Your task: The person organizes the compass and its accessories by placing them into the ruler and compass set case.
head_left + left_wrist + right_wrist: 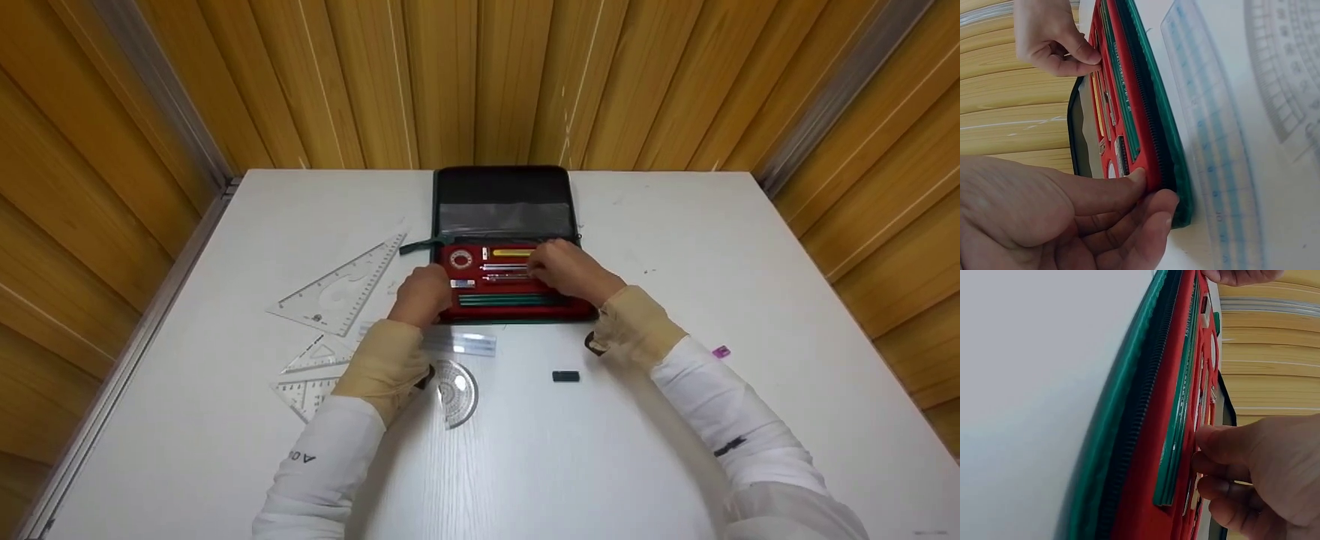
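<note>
Zippered stationery case (504, 187) lies unfolded on the white surface (540, 465), lid away from the person, right between the two hands. From where I stand, the left hand (422, 294) grips the near left corner of its red tray (517, 289), thumb on top, fingers below. The right hand (566, 268) bends over the tray's right side, fingertips at the slender silver instruments (504, 267); whether they pinch one, I can't tell. Green pencils (510, 299) lie along the near edge.
</note>
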`<state>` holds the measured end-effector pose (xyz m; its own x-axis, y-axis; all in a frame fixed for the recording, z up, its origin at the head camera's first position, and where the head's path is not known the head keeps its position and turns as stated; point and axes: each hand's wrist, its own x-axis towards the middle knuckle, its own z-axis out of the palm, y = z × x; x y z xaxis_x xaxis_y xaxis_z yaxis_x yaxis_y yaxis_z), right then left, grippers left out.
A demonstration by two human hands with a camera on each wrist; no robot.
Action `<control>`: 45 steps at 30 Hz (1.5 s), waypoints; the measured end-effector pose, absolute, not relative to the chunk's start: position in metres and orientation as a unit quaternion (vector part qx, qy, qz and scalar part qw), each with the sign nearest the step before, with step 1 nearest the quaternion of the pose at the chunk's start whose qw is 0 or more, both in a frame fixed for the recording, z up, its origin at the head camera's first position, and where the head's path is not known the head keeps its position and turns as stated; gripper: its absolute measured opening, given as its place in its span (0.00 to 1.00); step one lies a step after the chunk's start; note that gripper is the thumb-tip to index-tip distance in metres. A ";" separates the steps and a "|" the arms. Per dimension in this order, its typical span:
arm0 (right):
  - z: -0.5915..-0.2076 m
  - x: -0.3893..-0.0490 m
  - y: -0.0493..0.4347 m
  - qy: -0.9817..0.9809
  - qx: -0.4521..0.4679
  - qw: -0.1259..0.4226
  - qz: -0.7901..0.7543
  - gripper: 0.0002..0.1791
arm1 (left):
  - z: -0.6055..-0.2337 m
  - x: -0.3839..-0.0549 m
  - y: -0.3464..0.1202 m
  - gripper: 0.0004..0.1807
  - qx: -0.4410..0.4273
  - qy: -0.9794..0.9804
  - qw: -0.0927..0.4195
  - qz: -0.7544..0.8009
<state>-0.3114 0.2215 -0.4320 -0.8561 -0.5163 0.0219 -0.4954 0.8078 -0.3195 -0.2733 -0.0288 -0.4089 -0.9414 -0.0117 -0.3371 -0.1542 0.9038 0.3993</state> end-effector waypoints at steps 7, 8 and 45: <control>-0.413 -0.300 0.239 0.945 -0.276 0.024 -0.176 0.08 | -0.406 -0.275 -0.028 0.15 -0.045 0.962 0.165 0.214; -0.409 -0.298 0.243 0.945 -0.272 0.030 -0.178 0.09 | -0.405 -0.275 -0.028 0.15 -0.046 0.962 0.164 0.212; -0.400 -0.173 0.369 0.961 -0.149 0.162 -0.166 0.14 | -0.403 -0.275 -0.025 0.20 -0.047 0.960 0.185 0.204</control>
<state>-0.1730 0.3689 -0.3997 -0.9034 -0.3398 -0.2616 -0.2321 0.9004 -0.3679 -0.2747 -0.0254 -0.4029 -0.9269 -0.0136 -0.3751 -0.1652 0.9121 0.3752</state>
